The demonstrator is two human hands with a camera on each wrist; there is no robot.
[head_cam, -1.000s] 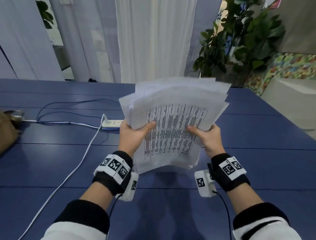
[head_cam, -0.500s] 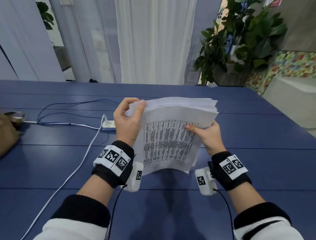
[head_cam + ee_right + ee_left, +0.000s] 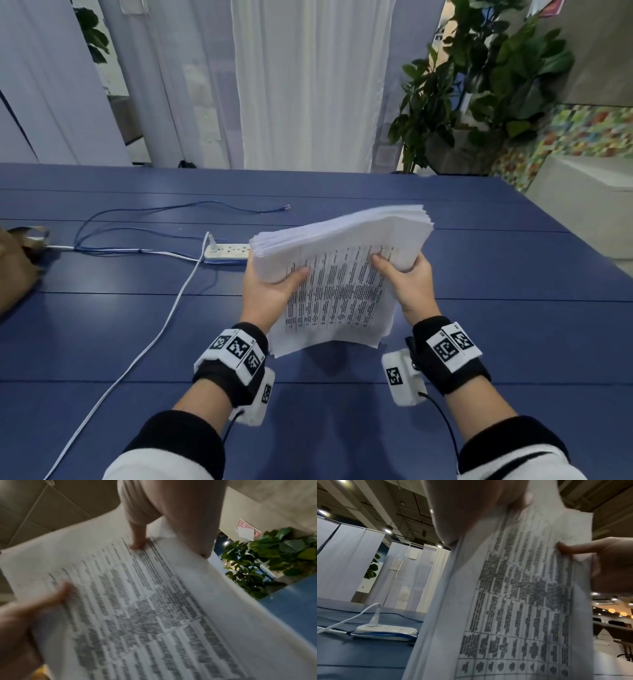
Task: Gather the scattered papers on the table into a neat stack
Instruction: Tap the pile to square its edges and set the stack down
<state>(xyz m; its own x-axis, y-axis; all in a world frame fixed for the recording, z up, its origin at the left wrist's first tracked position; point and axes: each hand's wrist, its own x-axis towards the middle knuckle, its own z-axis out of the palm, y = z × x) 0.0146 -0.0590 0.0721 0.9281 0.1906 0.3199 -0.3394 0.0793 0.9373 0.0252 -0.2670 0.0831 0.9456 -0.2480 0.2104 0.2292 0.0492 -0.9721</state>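
A thick stack of white papers [image 3: 342, 274] with printed tables is held above the blue table [image 3: 102, 325], its top leaning away from me and its lower edge near the tabletop. My left hand [image 3: 267, 294] grips the stack's left side, thumb on the printed face. My right hand [image 3: 407, 284] grips the right side, thumb on the front. The left wrist view shows the printed sheet [image 3: 522, 601] close up with my left palm [image 3: 471, 507] on its edge. In the right wrist view the papers [image 3: 154, 615] fill the frame, my right hand [image 3: 171, 513] holding them.
A white power strip [image 3: 227, 251] lies just left of the stack, with a white cable [image 3: 164, 329] running toward me and blue cables [image 3: 144, 219] behind. A brown bag [image 3: 13, 270] sits at the left edge. A potted plant [image 3: 479, 85] stands beyond the table's far right corner.
The stack has tipped further away from me and its sheets look more even. My left hand slid from the stack's top left corner down to its left side. The right hand kept its grip.
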